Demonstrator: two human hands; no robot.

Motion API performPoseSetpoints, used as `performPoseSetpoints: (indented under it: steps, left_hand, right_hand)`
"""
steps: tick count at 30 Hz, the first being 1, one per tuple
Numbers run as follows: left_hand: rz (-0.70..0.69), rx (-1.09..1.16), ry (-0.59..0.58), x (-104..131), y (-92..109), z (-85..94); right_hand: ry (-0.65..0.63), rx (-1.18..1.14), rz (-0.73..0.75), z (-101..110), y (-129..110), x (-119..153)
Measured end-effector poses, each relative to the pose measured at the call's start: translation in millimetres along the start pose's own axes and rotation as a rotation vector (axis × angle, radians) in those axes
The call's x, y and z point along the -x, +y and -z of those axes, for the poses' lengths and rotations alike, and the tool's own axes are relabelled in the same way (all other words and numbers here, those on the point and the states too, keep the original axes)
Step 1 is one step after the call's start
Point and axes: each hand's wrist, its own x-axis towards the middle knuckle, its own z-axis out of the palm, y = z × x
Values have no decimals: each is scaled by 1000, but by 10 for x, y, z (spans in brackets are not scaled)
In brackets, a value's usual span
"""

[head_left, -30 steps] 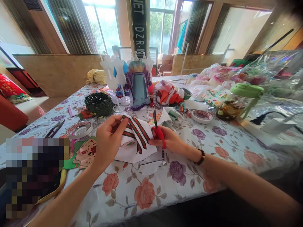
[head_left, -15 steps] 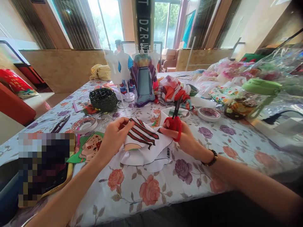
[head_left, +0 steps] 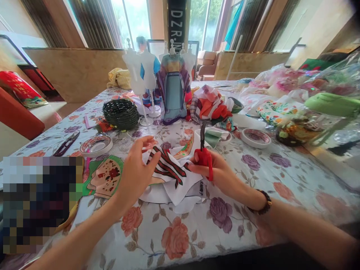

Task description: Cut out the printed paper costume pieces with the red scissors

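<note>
White fabric [head_left: 180, 189] printed with dark red and green stripes lies bunched on the flowered tablecloth, between my hands. My left hand [head_left: 140, 163] is at its left edge, thumb over the stripes and the fingers raised apart from the thumb. Red-handled scissors [head_left: 204, 159] are in my right hand [head_left: 216, 167], their dark blades pointing up, while its thumb and fingertips pinch the fabric's right side. A cut green and beige printed piece [head_left: 108, 176] lies left of my left hand.
Tape rolls [head_left: 255, 138] lie on both sides. Behind are a dark woven basket [head_left: 120, 114], white mannequins [head_left: 135, 75], a dressed mannequin [head_left: 173, 93] and bundled cloth [head_left: 209, 105]. Thread snips [head_left: 66, 143] lie left; a green-lidded jar [head_left: 298, 127] stands right. A person is in the background.
My left fingers have lifted and opened from their pinch on the fabric. The striped part has shifted and folded. My right hand still holds the scissors, and the camera view has moved slightly.
</note>
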Motion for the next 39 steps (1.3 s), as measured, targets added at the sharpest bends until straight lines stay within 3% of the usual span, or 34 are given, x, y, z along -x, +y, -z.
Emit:
performPoseSetpoints:
  steps: [2,4,6,12,14,20,28,32,36,39]
  left_hand:
    - [-190,-116,-1,30,42,10]
    - [-403,-146,-91,56,86,16]
    - [-529,-126,-204,78,110,15]
    - [-600,-51,-357,124,105,8]
    - [-563,-5,-380,134,121,2]
    - [-270,75,-399,141,180,-13]
    - [-166,170,-303,157,193,15]
    - [-170,230,-246,129,184,31]
    - [-87,322,-301,96,167,48]
    - [-106,327,-343,72,150,55]
  right_hand:
    - [-12,-9,0,5,-18,9]
    - [-20,-12,2,15,-33,12]
    - [-40,-4,-1,27,-44,10]
    - [-185,6,12,39,-67,11]
    - [-219,2,6,32,-75,16]
    - [-246,-33,9,7,-97,17]
    - [-222,32,-6,21,-151,43]
    - [-201,93,23,137,-202,5]
    - [-472,277,-21,408,-259,-126]
    - [-506,526,94,592,-284,-205]
